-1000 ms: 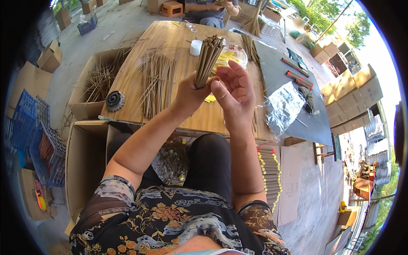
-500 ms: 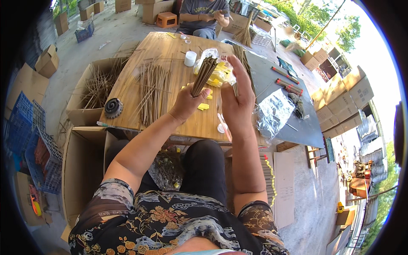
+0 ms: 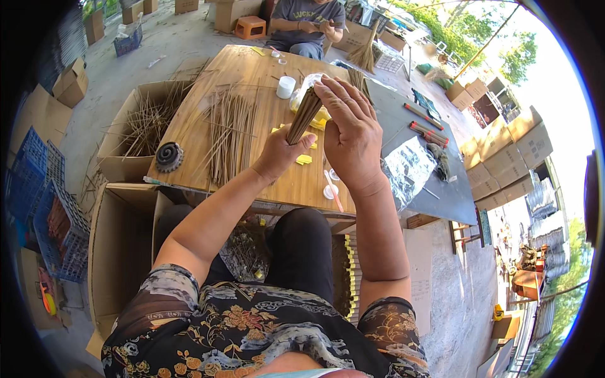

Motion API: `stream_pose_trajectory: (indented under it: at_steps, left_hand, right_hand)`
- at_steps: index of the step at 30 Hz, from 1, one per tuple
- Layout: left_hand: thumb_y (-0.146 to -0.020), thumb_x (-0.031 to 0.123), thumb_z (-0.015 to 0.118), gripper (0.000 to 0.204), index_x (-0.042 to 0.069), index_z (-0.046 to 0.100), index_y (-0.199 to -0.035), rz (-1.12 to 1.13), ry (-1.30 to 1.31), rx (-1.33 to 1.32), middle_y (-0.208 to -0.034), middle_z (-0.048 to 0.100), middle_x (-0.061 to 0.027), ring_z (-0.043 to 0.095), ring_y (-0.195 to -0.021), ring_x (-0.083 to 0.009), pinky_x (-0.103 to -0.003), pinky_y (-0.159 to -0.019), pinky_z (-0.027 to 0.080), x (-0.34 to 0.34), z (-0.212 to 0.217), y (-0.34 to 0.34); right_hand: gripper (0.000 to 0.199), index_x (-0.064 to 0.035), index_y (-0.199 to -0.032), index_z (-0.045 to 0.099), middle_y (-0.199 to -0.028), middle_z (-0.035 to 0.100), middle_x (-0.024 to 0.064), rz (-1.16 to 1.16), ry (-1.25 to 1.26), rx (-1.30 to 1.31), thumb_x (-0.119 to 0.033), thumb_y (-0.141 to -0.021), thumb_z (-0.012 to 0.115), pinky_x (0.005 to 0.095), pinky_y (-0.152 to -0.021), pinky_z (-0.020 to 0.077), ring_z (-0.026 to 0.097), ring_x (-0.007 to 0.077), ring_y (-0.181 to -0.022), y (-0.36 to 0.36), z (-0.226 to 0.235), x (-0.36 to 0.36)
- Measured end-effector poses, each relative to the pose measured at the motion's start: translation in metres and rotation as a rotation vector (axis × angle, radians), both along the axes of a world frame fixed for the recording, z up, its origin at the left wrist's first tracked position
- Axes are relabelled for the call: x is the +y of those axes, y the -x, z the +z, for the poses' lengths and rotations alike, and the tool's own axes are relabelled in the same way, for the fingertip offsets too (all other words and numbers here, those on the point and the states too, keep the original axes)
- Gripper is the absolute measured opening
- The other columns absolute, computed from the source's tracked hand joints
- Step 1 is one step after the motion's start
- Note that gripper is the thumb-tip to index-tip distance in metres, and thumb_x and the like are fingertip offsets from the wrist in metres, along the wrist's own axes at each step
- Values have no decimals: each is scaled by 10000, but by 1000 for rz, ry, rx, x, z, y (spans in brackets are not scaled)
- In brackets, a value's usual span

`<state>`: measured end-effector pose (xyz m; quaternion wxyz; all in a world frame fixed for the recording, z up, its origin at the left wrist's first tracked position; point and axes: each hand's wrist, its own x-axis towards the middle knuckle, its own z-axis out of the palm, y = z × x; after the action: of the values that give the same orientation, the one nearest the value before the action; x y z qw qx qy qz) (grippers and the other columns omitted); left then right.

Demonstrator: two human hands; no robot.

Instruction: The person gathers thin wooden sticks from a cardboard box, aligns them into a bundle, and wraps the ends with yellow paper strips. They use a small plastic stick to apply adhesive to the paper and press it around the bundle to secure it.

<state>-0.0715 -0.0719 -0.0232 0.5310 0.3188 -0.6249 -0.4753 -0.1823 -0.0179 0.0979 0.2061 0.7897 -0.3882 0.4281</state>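
My left hand (image 3: pixel 281 156) is wrapped round the lower part of a bundle of thin brown sticks (image 3: pixel 304 120), probably incense, tilted up and to the right. My right hand (image 3: pixel 350 140) is flat, fingers stretched out, its fingertips at the bundle's upper end; it seems to touch it there. Beneath the hands lie yellow paper slips (image 3: pixel 304 159) on the wooden table (image 3: pixel 189 135). A clear plastic bag (image 3: pixel 310 82) is partly hidden behind the bundle and my right hand. Many loose sticks (image 3: pixel 230 135) are spread left of my left hand.
A carton of sticks (image 3: pixel 120 169) and an open carton (image 3: pixel 120 246) stand at left. The table bears a black ridged disc (image 3: pixel 169 157), a white cup (image 3: pixel 285 87) and a small dish (image 3: pixel 330 191). Clear film (image 3: pixel 406 167) and red-ended tubes (image 3: pixel 428 133) lie right. Opposite sits another person (image 3: pixel 307 28).
My right hand has swung leftward from beside the bundle to its upper end, the back of the hand now showing. The left hand keeps its hold, with the bundle nearly in place.
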Motion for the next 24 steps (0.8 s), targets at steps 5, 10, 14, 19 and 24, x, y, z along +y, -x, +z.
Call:
stream_pose_trajectory:
  at_steps: [5, 10, 14, 19, 24]
  left_hand:
    - [-803, 237, 614, 249, -6, 558, -796, 46, 46, 23, -649, 522, -17, 479, -600, -82, -244, -550, 412, -1, -1, 0]
    - [-798, 150, 587, 206, -2, 560, -935, -83, 27, 1, -744, 570, -39, 529, -682, -106, -250, -625, 439, 22, 37, -8]
    - [-758, 117, 590, 191, -1, 558, -906, -172, 204, -92, -701, 556, -38, 546, -639, -113, -233, -576, 438, 50, 50, -5]
    - [-725, 111, 618, 157, 37, 544, -842, -432, -275, -282, -582, 477, 20, 442, -463, -44, -199, -407, 338, 81, 68, -22]
    - [-746, 163, 623, 197, 1, 549, -833, -111, 29, -605, -615, 497, -47, 496, -534, -109, -274, -494, 392, 105, 66, -28]
  right_hand:
    - [492, 18, -1171, 455, -1181, 491, 186, 143, -184, -288, 19, -680, 492, 369, -954, 342, 455, 307, -1124, 2, -2, 6]
    - [758, 22, -1282, 258, -1181, 468, 195, 525, -614, -611, -174, -693, 693, 353, -927, 363, 442, 271, -1133, 0, -7, 14]
    - [380, 36, -1017, 490, -993, 561, 154, 702, -899, -914, -153, -736, 661, 312, -790, 458, 565, 211, -915, -3, -8, 23]
    - [120, -62, -766, 467, -589, 494, 31, 989, -899, -1419, -128, -854, 515, 259, -492, 436, 488, 129, -495, -16, -19, 41]
    - [247, -99, -655, 405, -522, 374, -22, 825, -579, -1540, -181, -850, 532, 260, -421, 319, 339, 93, -421, -17, -21, 51]
